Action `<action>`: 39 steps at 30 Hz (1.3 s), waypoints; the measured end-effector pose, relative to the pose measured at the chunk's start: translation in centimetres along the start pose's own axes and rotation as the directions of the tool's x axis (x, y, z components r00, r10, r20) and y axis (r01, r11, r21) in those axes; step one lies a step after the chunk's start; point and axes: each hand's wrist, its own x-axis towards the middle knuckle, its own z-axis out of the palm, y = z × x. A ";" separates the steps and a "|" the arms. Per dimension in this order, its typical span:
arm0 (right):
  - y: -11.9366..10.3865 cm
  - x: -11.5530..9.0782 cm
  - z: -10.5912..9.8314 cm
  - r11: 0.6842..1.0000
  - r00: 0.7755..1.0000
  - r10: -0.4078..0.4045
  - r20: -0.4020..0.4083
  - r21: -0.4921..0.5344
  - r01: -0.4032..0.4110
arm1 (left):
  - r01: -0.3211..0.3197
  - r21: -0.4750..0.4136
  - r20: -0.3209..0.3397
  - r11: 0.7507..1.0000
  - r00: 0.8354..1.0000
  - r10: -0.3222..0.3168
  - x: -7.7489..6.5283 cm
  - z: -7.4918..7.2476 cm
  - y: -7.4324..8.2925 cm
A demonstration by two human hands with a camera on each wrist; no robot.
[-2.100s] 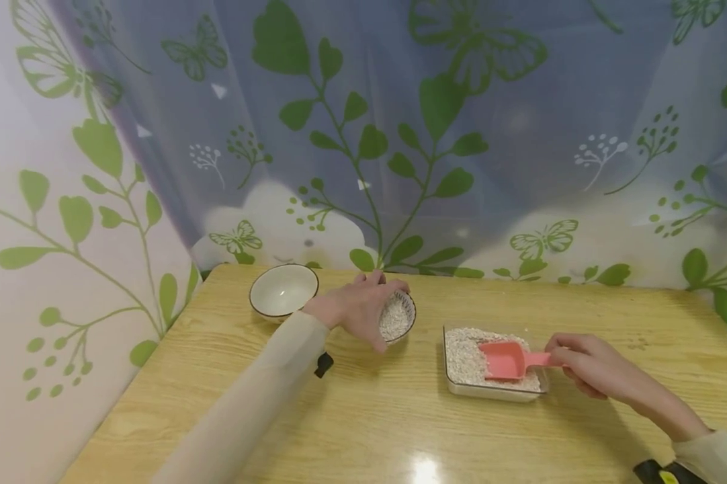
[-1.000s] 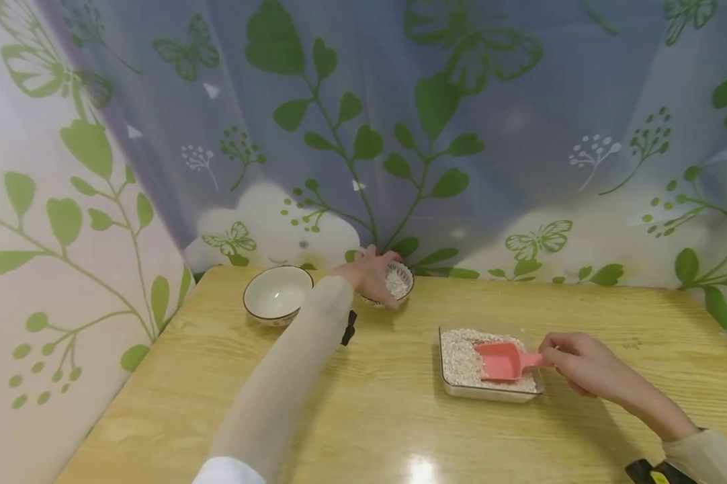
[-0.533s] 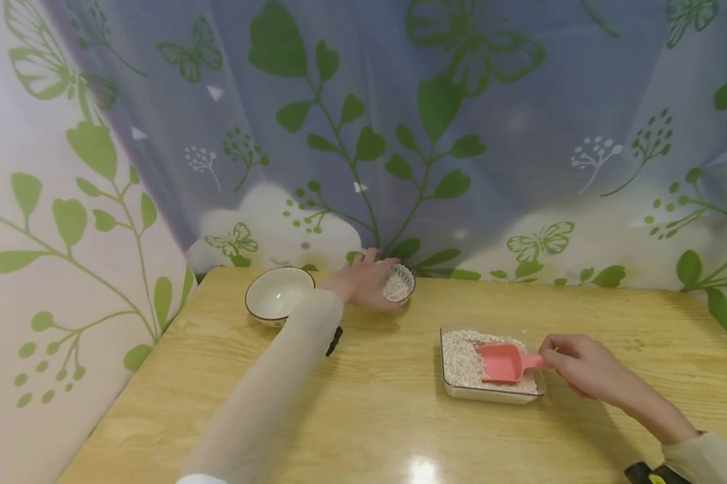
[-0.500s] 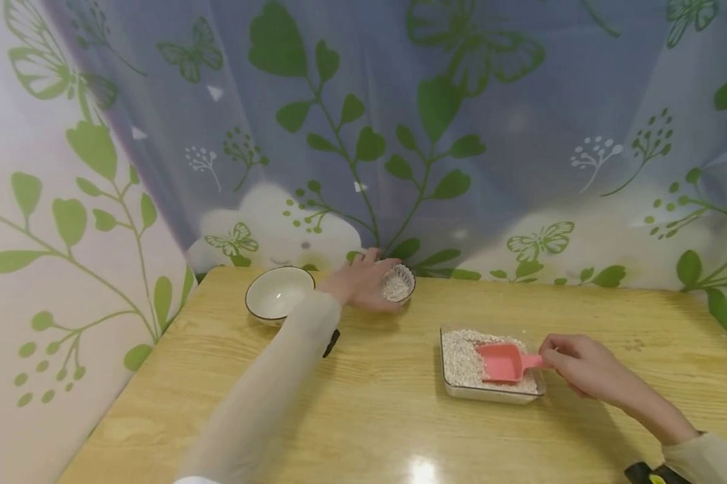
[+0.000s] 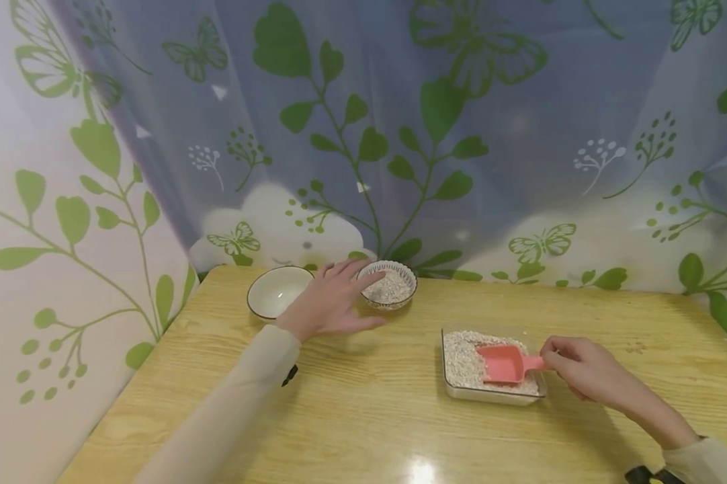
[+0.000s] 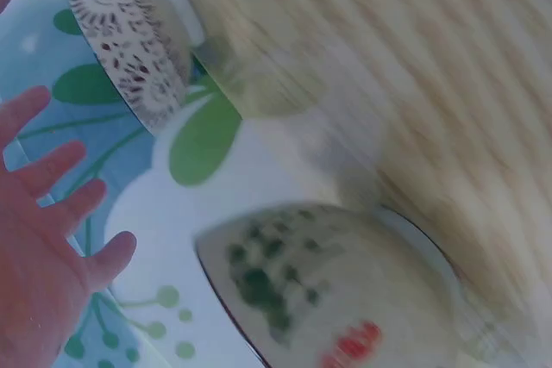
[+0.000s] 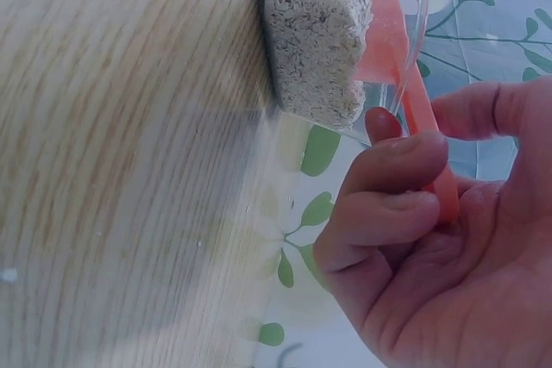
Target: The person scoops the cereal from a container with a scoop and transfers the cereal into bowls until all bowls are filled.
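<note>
A small patterned bowl (image 5: 390, 286) holding pale oat-like flakes stands at the table's back edge. My left hand (image 5: 332, 299) is spread just left of it, fingers apart, with the index finger overlapping its rim in the head view. In the left wrist view the small bowl (image 6: 138, 49) stands apart from the left hand (image 6: 43, 239). On the right, my right hand (image 5: 587, 366) grips the handle of a pink scoop (image 5: 504, 364). The scoop's pan rests in the flakes of a clear rectangular container (image 5: 490, 393). Curled fingers and thumb surround the handle (image 7: 420, 114) in the right wrist view.
A larger white bowl (image 5: 275, 292) with a dark rim stands at the back left, partly behind the left hand. The wooden table (image 5: 363, 417) ends at a wall cloth (image 5: 508, 148) printed with leaves and butterflies.
The left hand carried the small bowl to the back edge, then let go and drew back left with its fingers spread. The right hand and scoop stayed in place.
</note>
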 end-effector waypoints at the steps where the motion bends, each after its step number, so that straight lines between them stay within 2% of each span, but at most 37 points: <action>1: 0.0 0.0 0.0 1.000 1.000 -0.001 -0.002 0.003 0.001 | 0.008 0.002 -0.001 1.000 1.000 -0.008 -0.4 0.0 -0.2; 9: 0.2 -0.1 0.1 1.000 1.000 -0.010 -0.004 -0.005 0.010 | 0.089 0.015 -0.008 0.996 0.996 -0.089 -3.4 -0.6 -2.6; 13: 0.2 -0.2 0.1 1.000 1.000 -0.014 -0.002 0.006 0.014 | 0.164 0.000 0.017 0.986 0.986 -0.164 -4.8 -0.9 -4.2; 18: 0.3 -0.1 0.1 0.999 1.000 -0.004 0.001 0.033 0.004 | 0.240 -0.049 0.017 0.970 0.971 -0.239 -6.0 -1.2 -6.0; 24: 0.3 -0.1 0.2 0.999 1.000 0.001 0.002 0.042 -0.001 | 0.304 -0.077 0.050 0.950 0.952 -0.301 -6.7 -0.8 -7.5; 28: 0.3 -0.2 0.2 0.999 1.000 0.005 0.004 0.051 -0.006 | 0.324 -0.096 0.081 0.941 0.945 -0.318 -6.9 -0.3 -7.8; 39: 0.5 -0.2 0.0 0.998 1.000 -0.014 0.026 0.068 0.012 | 0.343 -0.100 0.103 0.934 0.937 -0.333 -6.6 1.1 -8.7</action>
